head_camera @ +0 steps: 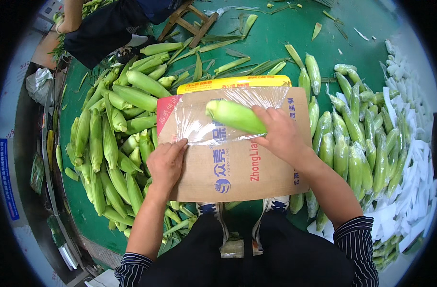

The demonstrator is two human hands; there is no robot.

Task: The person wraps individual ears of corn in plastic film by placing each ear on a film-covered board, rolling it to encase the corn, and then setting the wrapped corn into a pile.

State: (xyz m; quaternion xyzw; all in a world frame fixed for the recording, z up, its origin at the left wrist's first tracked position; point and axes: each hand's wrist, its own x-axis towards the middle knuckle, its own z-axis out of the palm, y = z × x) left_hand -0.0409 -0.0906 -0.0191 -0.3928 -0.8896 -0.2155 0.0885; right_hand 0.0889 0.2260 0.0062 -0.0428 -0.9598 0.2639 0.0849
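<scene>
In my right hand (281, 134) is an ear of corn (236, 115) in its pale green husk, gripped at one end and lying slantwise over clear plastic film (193, 123). The film stretches from a yellow box (233, 83) across the upper part of a printed cardboard sheet (200, 179). My left hand (167, 161) is at the sheet's left side, its fingertips pinching the film's near corner. The corn partly hides the film and the print beneath it.
Unwrapped husked corn (110, 143) is heaped to the left. Film-wrapped ears (355, 158) lie to the right, beside white foam strips (401, 211). Another person's leg (100, 32) and a wooden stool (189, 23) are at the top. Loose husk leaves (236, 64) litter the green floor (283, 25).
</scene>
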